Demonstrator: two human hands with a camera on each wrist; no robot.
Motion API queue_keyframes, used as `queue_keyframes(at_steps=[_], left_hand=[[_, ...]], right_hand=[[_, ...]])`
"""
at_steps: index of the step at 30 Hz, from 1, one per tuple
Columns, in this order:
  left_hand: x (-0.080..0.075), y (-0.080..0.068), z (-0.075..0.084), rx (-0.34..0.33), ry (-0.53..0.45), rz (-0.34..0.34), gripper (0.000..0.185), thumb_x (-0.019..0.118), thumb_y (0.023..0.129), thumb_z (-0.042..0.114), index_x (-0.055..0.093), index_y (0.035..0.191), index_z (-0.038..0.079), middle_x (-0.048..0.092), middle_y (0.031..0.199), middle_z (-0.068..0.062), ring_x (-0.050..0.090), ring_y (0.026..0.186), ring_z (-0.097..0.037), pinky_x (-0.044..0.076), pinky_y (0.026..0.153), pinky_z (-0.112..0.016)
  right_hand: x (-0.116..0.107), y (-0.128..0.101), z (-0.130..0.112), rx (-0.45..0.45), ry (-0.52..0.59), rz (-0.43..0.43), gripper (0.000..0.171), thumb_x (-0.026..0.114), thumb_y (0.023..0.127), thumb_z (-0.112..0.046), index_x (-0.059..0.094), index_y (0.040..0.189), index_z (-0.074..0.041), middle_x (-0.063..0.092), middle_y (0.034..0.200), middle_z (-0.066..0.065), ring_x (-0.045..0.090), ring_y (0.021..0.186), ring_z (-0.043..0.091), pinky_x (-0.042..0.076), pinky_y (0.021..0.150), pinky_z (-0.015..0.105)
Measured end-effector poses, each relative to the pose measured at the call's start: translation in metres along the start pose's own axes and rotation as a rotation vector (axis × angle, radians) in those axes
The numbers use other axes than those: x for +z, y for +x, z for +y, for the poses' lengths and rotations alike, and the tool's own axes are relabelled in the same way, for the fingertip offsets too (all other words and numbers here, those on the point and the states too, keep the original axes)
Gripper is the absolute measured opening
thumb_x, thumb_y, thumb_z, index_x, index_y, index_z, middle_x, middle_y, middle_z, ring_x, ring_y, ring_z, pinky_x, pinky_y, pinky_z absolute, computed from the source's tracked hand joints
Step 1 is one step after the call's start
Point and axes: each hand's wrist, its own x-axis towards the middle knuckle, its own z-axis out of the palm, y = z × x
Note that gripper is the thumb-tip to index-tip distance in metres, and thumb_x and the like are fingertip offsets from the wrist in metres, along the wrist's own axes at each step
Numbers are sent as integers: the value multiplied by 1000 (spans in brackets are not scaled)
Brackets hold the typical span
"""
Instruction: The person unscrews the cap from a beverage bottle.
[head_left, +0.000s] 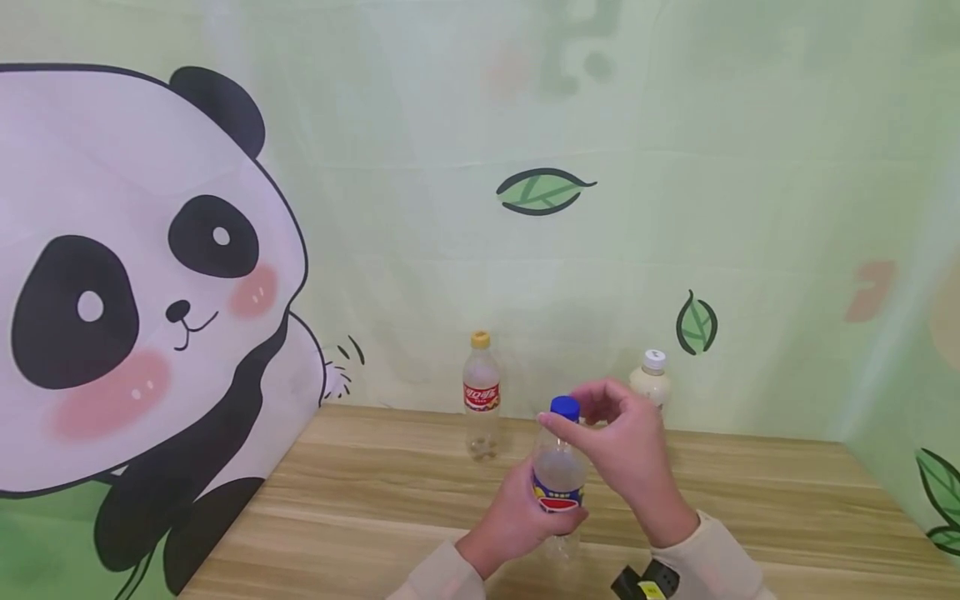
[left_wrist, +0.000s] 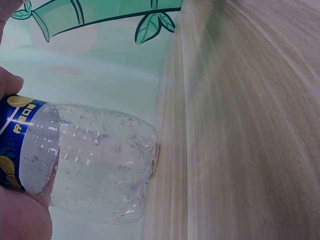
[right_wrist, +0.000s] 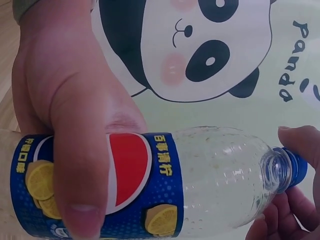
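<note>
White-capped bottle (head_left: 651,382) half behind right hand (head_left: 626,446)

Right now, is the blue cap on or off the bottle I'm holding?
On. The blue cap sits on the bottle neck, the right hand fingers pinching it.

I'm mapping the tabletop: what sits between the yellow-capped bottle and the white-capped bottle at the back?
In the head view, only bare wooden table and backdrop lie between the yellow-capped bottle and white-capped bottle; the held blue-capped bottle stands nearer the camera.
</note>
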Motion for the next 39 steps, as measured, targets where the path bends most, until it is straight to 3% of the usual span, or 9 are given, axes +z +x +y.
queue_keyframes(at_steps=[20,28,39], left_hand=[[-2,11,-4,-97,15,-24,52,85,81,18,58,125,17,69,107,-2,67,92,-12,57,85,-27],[-5,24,-11,-126,-2,-18,56,86,83,18,56,130,14,69,109,-2,68,95,-13,57,87,-28],[-19,47,-29,-119,8,-89,59,77,93,26,47,144,28,66,127,0,66,111,-14,55,98,-33]], right_hand=[[-14,8,9,-79,69,-54,31,87,83,-29,78,109,-13,73,96,5,67,85,15,54,77,23],[-20,10,20,-112,78,-96,31,83,87,-23,76,114,-9,74,101,9,68,87,15,57,83,22],[-19,9,49,-174,117,-213,26,83,85,-13,76,110,-6,74,100,10,68,87,15,59,82,24]])
